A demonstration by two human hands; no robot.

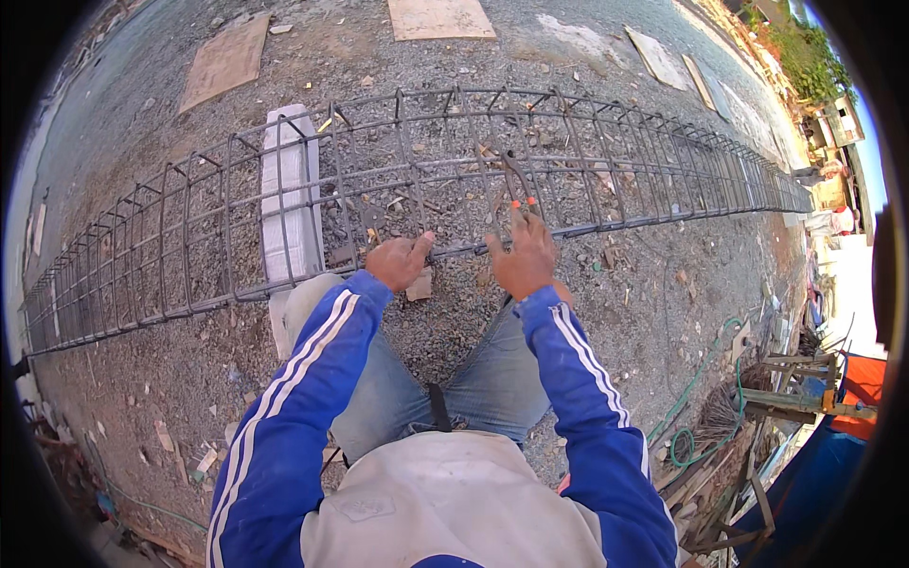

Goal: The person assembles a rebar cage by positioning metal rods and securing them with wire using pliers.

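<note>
The left hand (400,263) hides most of its own fingers, so you can't tell how it grips the cage (587,228). The right hand (525,260) hides its palm, and you can't tell if it touches the tool (517,177) with orange ends. A knee covers part of the white slab (290,170). The feet are hidden. The cage's far right end is too small to see well. The top edge cuts off a board (440,19), and the bottom edge cuts off the shirt (445,492).

Matt metal cage (466,249), rough gravel (653,327)
</note>
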